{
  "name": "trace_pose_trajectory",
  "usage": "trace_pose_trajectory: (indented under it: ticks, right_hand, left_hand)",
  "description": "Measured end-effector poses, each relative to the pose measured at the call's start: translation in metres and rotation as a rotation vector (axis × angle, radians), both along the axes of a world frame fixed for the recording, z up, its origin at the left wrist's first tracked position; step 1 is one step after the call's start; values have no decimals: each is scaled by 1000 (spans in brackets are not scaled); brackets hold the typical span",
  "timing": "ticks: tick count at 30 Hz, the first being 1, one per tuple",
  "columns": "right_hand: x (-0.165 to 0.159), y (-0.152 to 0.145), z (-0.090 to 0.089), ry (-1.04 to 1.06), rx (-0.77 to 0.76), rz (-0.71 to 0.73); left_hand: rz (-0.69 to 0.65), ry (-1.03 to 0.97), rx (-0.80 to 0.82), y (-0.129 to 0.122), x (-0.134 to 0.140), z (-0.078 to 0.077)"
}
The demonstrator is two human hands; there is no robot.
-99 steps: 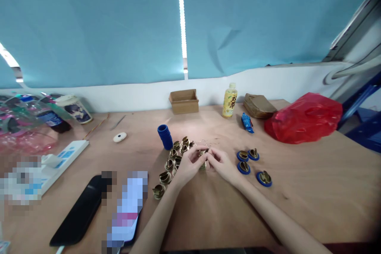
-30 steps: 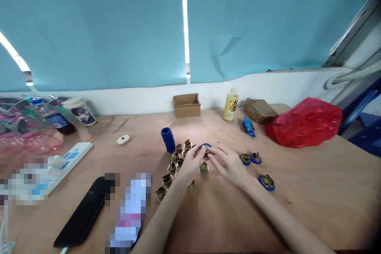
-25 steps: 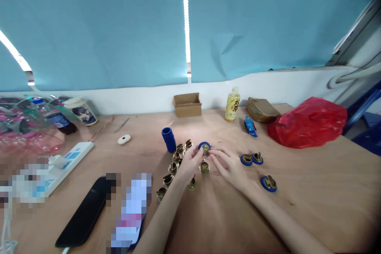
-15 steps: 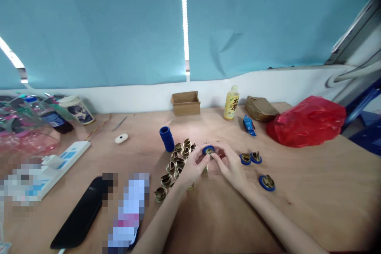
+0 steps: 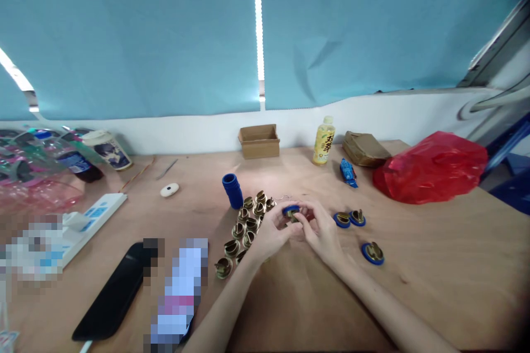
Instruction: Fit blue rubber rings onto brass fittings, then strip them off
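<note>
Between my fingers, over the middle of the table, is a brass fitting with a blue ring [image 5: 291,210]. My left hand [image 5: 271,234] grips its left side, and my right hand [image 5: 318,229] pinches it from the right with thumb and fingers. Several brass fittings [image 5: 250,224] without blue rings lie left of my hands, some hidden behind my left hand. A stack of blue rings [image 5: 232,191] stands behind them. Right of my right hand lie a pair of blue-ringed fittings [image 5: 342,219] and a single blue-ringed fitting [image 5: 373,253].
At the back stand a small cardboard box [image 5: 259,146] and a yellow drink bottle [image 5: 323,142]. To the right are a blue packet [image 5: 348,172], a brown package [image 5: 364,149] and a red bag [image 5: 433,171]. On the left lie a power strip [image 5: 97,218], a black phone [image 5: 116,298] and several bottles [image 5: 77,162].
My left thumb has shifted slightly on the blue-ringed brass fitting, which stays in both hands. The whole view has shifted a little; the objects on the table lie as before.
</note>
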State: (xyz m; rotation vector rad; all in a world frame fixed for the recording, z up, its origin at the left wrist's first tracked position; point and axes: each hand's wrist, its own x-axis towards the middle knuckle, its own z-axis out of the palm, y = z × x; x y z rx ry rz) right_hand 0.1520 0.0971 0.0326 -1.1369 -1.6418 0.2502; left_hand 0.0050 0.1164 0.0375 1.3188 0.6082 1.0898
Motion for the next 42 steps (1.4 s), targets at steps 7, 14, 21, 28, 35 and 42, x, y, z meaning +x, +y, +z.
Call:
trace_pose_trajectory:
  ticks: [7, 14, 21, 28, 35, 42]
  right_hand:
    - [-4, -2, -2, 24, 58, -19]
    - [-3, 0, -6, 24, 73, 0]
    - [-1, 4, -10, -1, -5, 11]
    - [-1, 6, -6, 15, -55, 69]
    - [-1, 7, -8, -8, -102, 125]
    - [-4, 3, -4, -29, -114, 122]
  left_hand:
    - [78, 11, 26, -1, 4, -1]
    - [121, 97, 63, -1, 4, -4]
    - [129, 240, 143, -2, 2, -5]
    - [158, 323, 225, 3, -3, -5]
    - [144, 342, 274, 3, -5, -1]
    - [191, 355, 262, 7, -8, -4]
